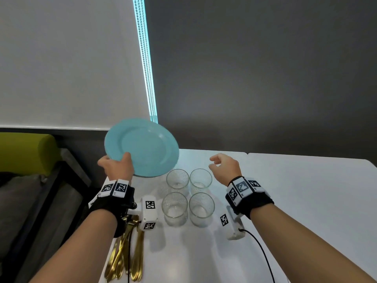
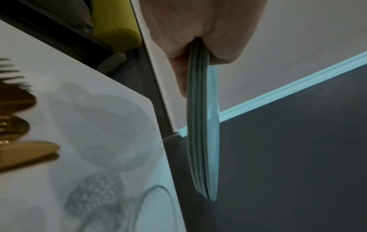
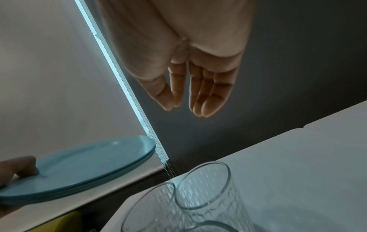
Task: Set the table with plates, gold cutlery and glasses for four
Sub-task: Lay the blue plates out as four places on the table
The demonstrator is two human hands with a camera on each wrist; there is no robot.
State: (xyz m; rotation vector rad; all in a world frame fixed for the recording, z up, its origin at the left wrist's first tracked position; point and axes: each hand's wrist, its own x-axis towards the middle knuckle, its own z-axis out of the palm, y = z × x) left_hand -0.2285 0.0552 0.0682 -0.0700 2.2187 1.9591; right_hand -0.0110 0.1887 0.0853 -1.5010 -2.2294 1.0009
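Stack of round turquoise plates [image 1: 142, 147] is held by its near rim in the left hand [image 1: 117, 166], lifted above the white tabletop [image 1: 295, 201]; right hand [image 1: 224, 165] hangs released, empty. Better to support the stack with both hands before dealing plates out. Four clear patterned glasses [image 1: 188, 196] stand empty beside the gold cutlery [image 1: 126, 252]

plates [image 1: 146, 146]: glossy turquoise | glasses [image 1: 201, 208]: clear, cut-pattern | cutlery [image 1: 137, 252]: shiny gold metal | table [image 1: 295, 201]: smooth white
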